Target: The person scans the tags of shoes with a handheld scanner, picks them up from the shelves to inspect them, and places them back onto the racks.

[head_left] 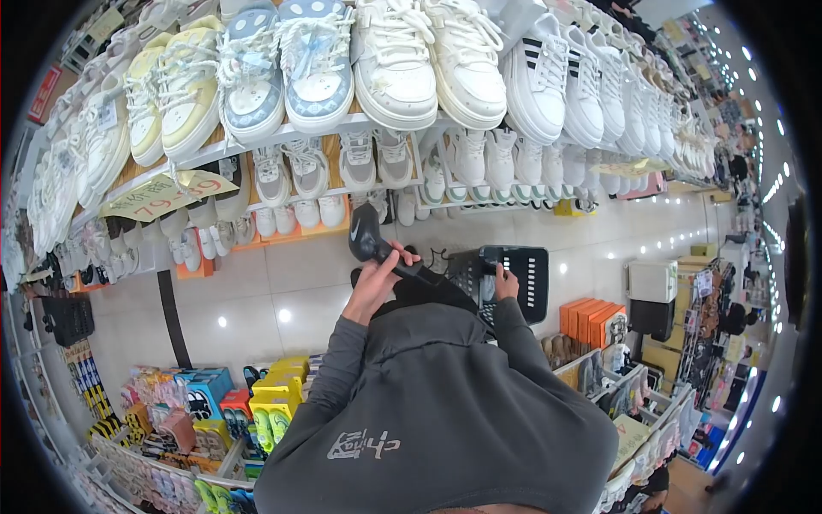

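My left hand (377,277) is closed around a dark, glossy object (366,235). The object has a rounded end and a pale curved mark on its side; its exact kind I cannot make out. Its rounded end points up toward the shoe shelves, and its lower part blends into the dark clothing behind it. To the right, my right hand (506,282) is closed at the near left side of a black plastic shopping basket (537,295) with slotted walls. The basket hangs or stands at my right side; its bottom is hard to see.
Tiered shelves of white shoes (396,64) run across the front, with a yellow price sign (171,195) on the left. Orange shoe boxes (591,321) sit at the right. Yellow-boxed slippers (278,394) fill a rack behind me on the left. Tiled floor (282,283) lies between.
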{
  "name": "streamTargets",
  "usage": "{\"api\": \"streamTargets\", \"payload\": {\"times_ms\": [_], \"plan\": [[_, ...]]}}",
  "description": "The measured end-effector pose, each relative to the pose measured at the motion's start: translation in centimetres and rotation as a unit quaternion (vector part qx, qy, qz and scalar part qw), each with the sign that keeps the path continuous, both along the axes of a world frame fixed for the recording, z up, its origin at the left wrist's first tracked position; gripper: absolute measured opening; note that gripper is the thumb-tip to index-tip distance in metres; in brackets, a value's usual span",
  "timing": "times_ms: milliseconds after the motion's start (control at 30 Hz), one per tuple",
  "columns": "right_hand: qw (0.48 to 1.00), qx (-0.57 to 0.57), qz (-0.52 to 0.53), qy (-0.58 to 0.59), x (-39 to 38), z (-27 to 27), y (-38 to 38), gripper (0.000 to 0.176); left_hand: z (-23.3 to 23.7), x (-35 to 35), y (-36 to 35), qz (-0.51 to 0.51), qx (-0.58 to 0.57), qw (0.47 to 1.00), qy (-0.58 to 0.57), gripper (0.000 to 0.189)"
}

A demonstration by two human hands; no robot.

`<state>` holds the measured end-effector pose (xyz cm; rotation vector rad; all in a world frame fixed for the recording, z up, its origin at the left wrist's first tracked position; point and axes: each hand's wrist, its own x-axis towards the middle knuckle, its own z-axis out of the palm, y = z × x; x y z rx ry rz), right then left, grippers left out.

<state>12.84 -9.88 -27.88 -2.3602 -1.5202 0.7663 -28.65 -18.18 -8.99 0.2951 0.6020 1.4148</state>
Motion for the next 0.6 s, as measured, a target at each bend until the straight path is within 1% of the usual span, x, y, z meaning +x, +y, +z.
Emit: {"api": "streamTargets", "payload": {"times_ms": [100,200,400,533,600], "plan": [[1.0,-0.011,-0.011,-0.007,-0.6,0.2,0.0,0.067,0.3,-0.4,0.3,-0.002,-0.006,1.0,-0.001,0.014],[0.999,-0.011,-0.022,-0.033,-0.7,-0.4,0.2,0.066,0.4,-0.7,1.1,0.011,0.005,0.999,0.038,0.015],[0.999,0.032,-0.022,0.002,-1.9,1.3,0.1,0.059,1.4,-2.1,1.5,0.04,-0.034,0.996,0.067,0.022],[0.999,0.038,-0.015,-0.001,-2.0,1.5,0.1,0.058,1.1,-2.7,2.0,0.054,-0.062,0.994,0.072,0.023],[0.999,0.033,-0.018,0.015,-2.1,1.8,0.3,0.057,1.0,-2.8,2.4,0.059,-0.074,0.992,0.083,0.022]]}}
